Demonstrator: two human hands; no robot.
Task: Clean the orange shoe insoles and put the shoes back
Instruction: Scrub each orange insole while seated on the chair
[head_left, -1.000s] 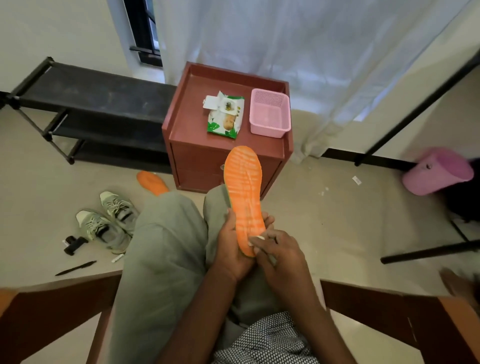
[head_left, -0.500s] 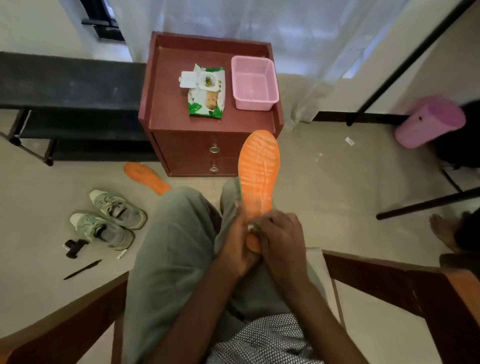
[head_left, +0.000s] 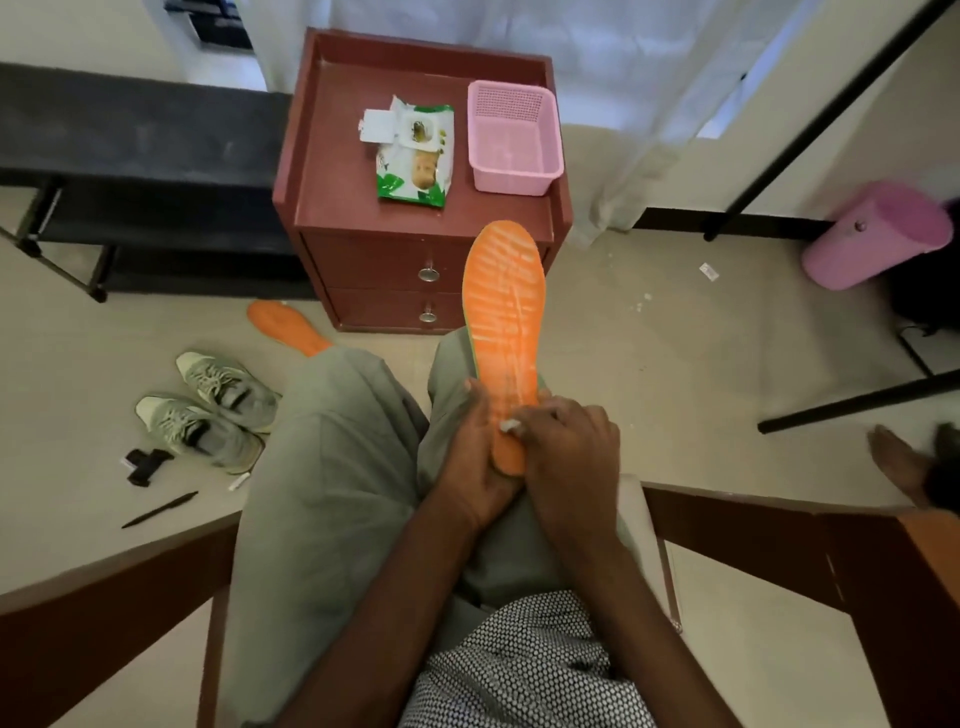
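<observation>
**poster1:** Beige floor (head_left: 649, 374), smooth and a bit speckled with white crumbs, white sheer curtain (head_left: 597, 62) hanging at the back. Person's sitting in a wooden-armed chair (head_left: 779, 535), grey-green trousers, dotted black-and-white shirt. Orange insole (head_left: 506, 317) stands nearly upright on the right knee, toe end up, foamy-looking with pale ribbed streaks across it and a thin green edge.

**poster2:** What are the hands doing?

**poster1:** Left hand (head_left: 475, 457) wraps the heel end from the left side, thumb laid along the insole's edge, fingers curled behind. Right hand (head_left: 566, 447) has its fingers bunched together, pinching a small white wad, looks like a wipe (head_left: 510, 426), pressed against the lower part of the insole.

**poster2:** And the other one? The shoes?

**poster1:** Second orange insole (head_left: 285, 327) lies flat on the floor just beside the cabinet's bottom left corner, partly hidden by the left knee. Pair of grey-green lace-up sneakers (head_left: 213, 415) sits side by side on the floor to the left, mesh-ish uppers, pale soles. Near them: a small black clip-like thing (head_left: 145, 465) and a black pen (head_left: 158, 510).

**poster2:** Any brands?

**poster1:** Can't read any. Reddish-brown cabinet (head_left: 332, 171) with two round metal knobs carries a green-and-white wet-wipes pack (head_left: 415, 156), flap open, print too blurry. Next to it a pink plastic basket (head_left: 514, 140) with perforated walls. Black low rack (head_left: 130, 156) on the left, pink cylinder-shaped bin (head_left: 878, 234) tipped over at right.
</observation>
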